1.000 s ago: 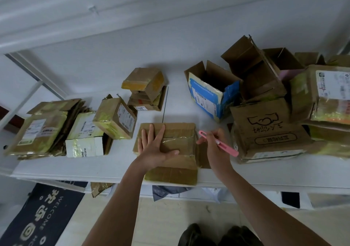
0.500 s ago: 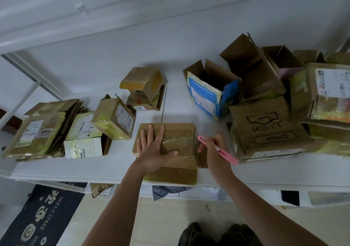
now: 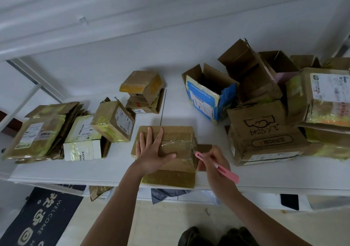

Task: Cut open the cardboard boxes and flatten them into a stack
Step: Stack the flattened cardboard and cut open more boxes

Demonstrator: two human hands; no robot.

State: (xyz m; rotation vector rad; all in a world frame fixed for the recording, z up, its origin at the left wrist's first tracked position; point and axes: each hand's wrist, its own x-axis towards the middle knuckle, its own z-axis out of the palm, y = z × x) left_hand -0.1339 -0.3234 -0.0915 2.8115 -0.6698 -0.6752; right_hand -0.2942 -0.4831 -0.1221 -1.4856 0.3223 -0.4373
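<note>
Since a second ago: right hand (image 3: 214, 162) and cutter (image 3: 217, 166) have dropped from above the box's right edge to its right end; tip now at the taped seam there. Left hand (image 3: 153, 152) unchanged.

Left hand: fingers spread flat, palm pressing on top of the box (image 3: 166, 151). Right hand: fingers curled round the pink cutter, pen-style.

Box sits at the front edge of the table (image 3: 265, 177), centre, near side overhanging slightly. Closed, glossy tape across the top.

Handling (judgement): light, probably empty; corrugated walls stiff enough to take a flat palm, but would skid on the smooth tabletop if not held down. Tape is slick, so press on bare cardboard away from the cut line.

Containers: blue box (image 3: 206, 97) open, interior dark, contents not visible. Open brown boxes (image 3: 250, 75) at right look empty. Printed box (image 3: 265, 132) closed. Flattened stack (image 3: 37, 132) lies at far left, with small taped boxes (image 3: 113, 120) beside it.
</note>
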